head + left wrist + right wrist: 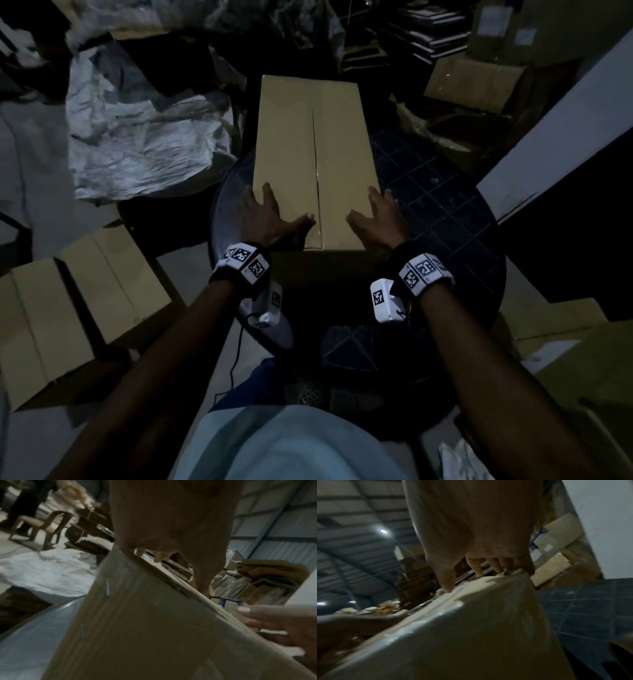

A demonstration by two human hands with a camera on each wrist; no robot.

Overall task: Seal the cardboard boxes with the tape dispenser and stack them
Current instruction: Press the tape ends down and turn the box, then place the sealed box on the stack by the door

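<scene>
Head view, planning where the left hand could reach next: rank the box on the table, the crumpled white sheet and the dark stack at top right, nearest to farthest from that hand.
1. The box on the table: the left hand rests on its near left corner.
2. The crumpled white sheet: on the floor, left of the box.
3. The dark stack: far back, top right.

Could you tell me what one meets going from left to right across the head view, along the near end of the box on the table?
Cardboard boxes on the floor → left hand → centre seam of the cardboard box → right hand → dark round table → white panel.
</scene>
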